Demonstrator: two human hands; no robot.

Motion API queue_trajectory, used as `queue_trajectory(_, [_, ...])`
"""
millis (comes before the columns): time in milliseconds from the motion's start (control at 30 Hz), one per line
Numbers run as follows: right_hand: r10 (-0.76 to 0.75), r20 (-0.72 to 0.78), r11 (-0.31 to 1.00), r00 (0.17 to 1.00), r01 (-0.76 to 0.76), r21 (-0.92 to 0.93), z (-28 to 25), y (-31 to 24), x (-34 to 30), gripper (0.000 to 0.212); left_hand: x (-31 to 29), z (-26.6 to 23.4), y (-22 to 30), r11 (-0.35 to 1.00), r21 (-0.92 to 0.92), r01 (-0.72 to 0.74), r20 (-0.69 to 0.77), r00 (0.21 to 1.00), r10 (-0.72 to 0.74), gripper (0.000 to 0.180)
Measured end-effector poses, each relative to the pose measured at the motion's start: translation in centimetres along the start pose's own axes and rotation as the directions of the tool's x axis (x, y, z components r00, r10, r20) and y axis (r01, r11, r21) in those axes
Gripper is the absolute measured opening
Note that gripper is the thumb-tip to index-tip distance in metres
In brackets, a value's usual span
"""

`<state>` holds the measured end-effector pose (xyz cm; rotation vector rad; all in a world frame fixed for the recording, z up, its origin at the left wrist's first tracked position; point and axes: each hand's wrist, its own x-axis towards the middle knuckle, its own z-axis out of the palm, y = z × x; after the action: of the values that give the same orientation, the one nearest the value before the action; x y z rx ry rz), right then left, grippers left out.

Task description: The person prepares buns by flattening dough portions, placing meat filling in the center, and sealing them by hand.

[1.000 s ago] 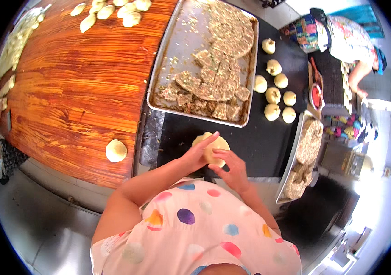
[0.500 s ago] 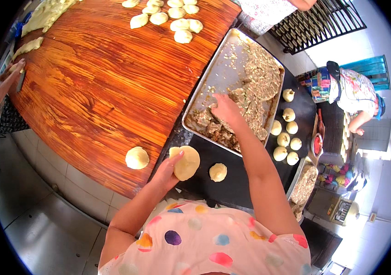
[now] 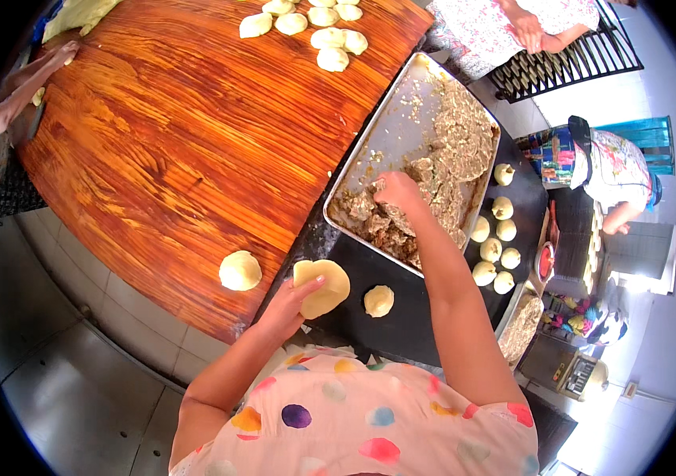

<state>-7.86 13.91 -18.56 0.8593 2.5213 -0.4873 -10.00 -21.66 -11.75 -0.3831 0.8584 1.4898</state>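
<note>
My left hand (image 3: 282,311) holds a flat round of dough (image 3: 327,289) upright near the table's front corner, thumb on its face and the other fingers behind. My right hand (image 3: 398,193) is down in the brown, crumbly filling (image 3: 370,216) in a large metal tray (image 3: 382,135). Its fingers are curled together at the edge of the heap, and filling partly hides the tips. A dough round (image 3: 240,270) lies on the wooden table left of my left hand. Another small dough piece (image 3: 378,301) rests on the black surface between my forearms.
Several gathered dough balls (image 3: 490,250) stand right of the tray. More dough pieces (image 3: 328,38) sit on the far wooden table (image 3: 171,159). One co-worker's hands (image 3: 52,63) are at the left edge; other people stand at far right. A second filling tray (image 3: 522,325) is beyond my right elbow.
My right hand's fingers have curled in at the filling, where they were more stretched out. My left hand still holds the dough round, tilted slightly differently. A co-worker's hands show at top right.
</note>
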Motion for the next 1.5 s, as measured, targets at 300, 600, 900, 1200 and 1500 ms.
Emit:
queue_trajectory(300, [0.087, -0.118, 0.735, 0.989, 0.016, 0.678, -2.9, 3.0, -1.4, 0.057, 4.5, 2.4, 1.3, 0.989, 0.019, -0.15, 0.017, 0.989, 0.149, 0.041])
queue_trajectory(600, [-0.023, -0.725, 0.734, 0.688, 0.504, 0.455, -4.3, -7.2, -16.7, 0.054, 10.1, 12.3, 3.1, 0.939, -0.313, -0.143, 0.395, 0.879, 0.265, 0.045])
queue_trajectory(900, [0.557, -0.507, 0.023, 0.657, 0.598, 0.801, -1.1, -1.4, -21.2, 0.066, 10.3, 18.6, -0.8, 0.987, -0.147, 0.064, 0.393, 0.919, -0.001, 0.041])
queue_trajectory(1200, [0.755, -0.308, -0.184, 0.579, 0.638, 0.748, -2.4, -0.9, -21.7, 0.035, 10.4, 21.7, -6.9, 0.996, -0.037, -0.084, 0.305, 0.948, 0.092, 0.036])
queue_trajectory(1500, [0.682, -0.376, -0.166, 0.627, 0.634, 0.755, -0.2, 1.0, -21.6, 0.039, 11.2, 20.6, -7.0, 0.984, 0.091, -0.154, 0.311, 0.943, 0.118, 0.03])
